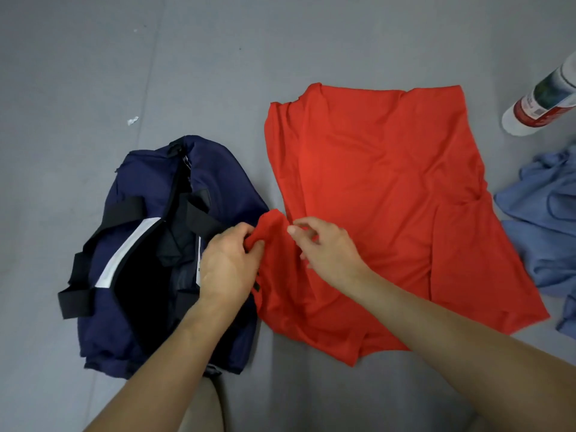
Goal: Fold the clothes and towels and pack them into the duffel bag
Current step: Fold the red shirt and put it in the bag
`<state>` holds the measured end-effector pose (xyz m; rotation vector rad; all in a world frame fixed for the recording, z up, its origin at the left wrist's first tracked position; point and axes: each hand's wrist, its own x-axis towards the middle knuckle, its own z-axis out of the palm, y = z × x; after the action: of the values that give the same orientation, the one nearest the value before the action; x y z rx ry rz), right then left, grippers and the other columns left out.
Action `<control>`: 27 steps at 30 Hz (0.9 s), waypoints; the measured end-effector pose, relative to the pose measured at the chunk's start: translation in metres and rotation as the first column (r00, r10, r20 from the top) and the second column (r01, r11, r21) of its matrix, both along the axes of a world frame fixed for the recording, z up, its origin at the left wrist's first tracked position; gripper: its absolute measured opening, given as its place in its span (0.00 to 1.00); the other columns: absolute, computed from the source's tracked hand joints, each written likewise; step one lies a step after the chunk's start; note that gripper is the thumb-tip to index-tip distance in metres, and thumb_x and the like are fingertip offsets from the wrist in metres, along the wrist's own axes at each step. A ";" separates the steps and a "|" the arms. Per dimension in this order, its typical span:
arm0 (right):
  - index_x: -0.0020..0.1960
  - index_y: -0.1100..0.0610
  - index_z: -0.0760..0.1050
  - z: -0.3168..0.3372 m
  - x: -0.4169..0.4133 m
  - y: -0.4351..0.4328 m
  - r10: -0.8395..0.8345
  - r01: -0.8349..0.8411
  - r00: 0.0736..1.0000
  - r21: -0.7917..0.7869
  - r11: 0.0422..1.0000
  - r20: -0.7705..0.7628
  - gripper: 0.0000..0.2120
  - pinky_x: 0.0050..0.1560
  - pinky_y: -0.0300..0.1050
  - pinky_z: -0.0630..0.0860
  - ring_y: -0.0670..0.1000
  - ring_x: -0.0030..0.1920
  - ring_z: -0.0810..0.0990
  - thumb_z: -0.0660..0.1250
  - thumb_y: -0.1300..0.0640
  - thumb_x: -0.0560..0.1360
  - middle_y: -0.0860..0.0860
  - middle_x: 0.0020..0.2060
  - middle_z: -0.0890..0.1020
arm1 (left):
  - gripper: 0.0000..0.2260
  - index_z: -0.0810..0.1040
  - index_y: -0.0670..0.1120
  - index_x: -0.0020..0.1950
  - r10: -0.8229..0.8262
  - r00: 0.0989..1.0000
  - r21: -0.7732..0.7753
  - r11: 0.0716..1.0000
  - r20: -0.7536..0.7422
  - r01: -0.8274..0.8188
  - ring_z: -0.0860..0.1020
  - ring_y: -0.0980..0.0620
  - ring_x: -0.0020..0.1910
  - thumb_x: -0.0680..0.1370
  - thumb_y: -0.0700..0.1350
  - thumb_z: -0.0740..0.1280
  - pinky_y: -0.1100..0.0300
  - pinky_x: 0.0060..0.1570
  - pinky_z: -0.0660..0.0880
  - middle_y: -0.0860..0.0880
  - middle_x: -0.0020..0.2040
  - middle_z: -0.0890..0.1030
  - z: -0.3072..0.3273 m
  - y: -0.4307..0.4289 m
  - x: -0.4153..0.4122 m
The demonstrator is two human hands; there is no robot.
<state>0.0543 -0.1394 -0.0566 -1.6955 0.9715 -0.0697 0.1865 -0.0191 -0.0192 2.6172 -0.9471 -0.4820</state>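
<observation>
Nearest the camera, 2 bare forearms reached up from the bottom of the frame and met at the left edge of the red shirt (389, 182). The step in hand looked like folding in a sleeve. To do it well, the bunched cloth should probably be drawn flat across the body of the shirt, and the crease smoothed before any further fold, since the fabric already lay wrinkled.

The left hand (229, 260) was turned knuckles up, and its fingers (251, 241) were curled tight, pinching a gathered lump of red cloth. The right hand (327, 247) sat just beside it over the shirt with its fingers (300, 227) loosely bent. Its forefinger pointed toward the lump, and it plainly gripped nothing.

The shirt lay spread on the grey floor (93, 73) at centre right. The navy duffel bag (137, 182) lay unzipped at lower left, touching the shirt's edge. A crumpled blue garment (542, 219) waited at the right edge, and farther off, at upper right, lay 1 bottle (539, 101).
</observation>
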 end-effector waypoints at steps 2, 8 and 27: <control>0.56 0.51 0.82 0.009 0.010 0.000 -0.141 0.136 0.990 0.338 0.931 -0.009 0.37 0.46 0.54 0.84 0.50 0.41 0.86 0.62 0.23 0.64 0.48 0.42 0.86 | 0.03 0.79 0.50 0.46 -0.154 0.984 -0.087 0.983 0.088 0.162 0.72 0.51 0.40 0.75 0.47 0.71 0.54 0.40 0.71 0.55 0.36 0.77 0.012 0.003 -0.028; 0.42 0.56 0.80 0.013 -0.031 -0.022 -0.065 0.090 0.995 0.436 0.895 -0.072 0.09 0.33 0.35 0.76 0.45 0.35 0.81 0.74 0.51 0.74 0.47 0.36 0.83 | 0.08 0.80 0.53 0.52 -0.349 0.930 -0.123 0.924 0.113 0.362 0.75 0.49 0.43 0.74 0.50 0.68 0.52 0.46 0.72 0.56 0.41 0.80 0.003 -0.001 -0.118; 0.78 0.54 0.64 -0.050 -0.222 -0.036 0.025 -0.311 0.914 -0.660 0.684 -0.405 0.27 0.76 0.63 0.58 0.58 0.80 0.56 0.55 0.45 0.82 0.56 0.79 0.61 | 0.30 0.52 0.51 0.82 -0.627 0.771 0.159 0.777 0.110 0.609 0.49 0.45 0.81 0.83 0.59 0.54 0.42 0.78 0.51 0.45 0.82 0.52 -0.098 -0.043 -0.101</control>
<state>-0.1679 -0.1750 -0.1071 -2.6013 1.1350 -0.0014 0.0858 -0.0622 -0.1167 2.4053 -1.9138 -0.4892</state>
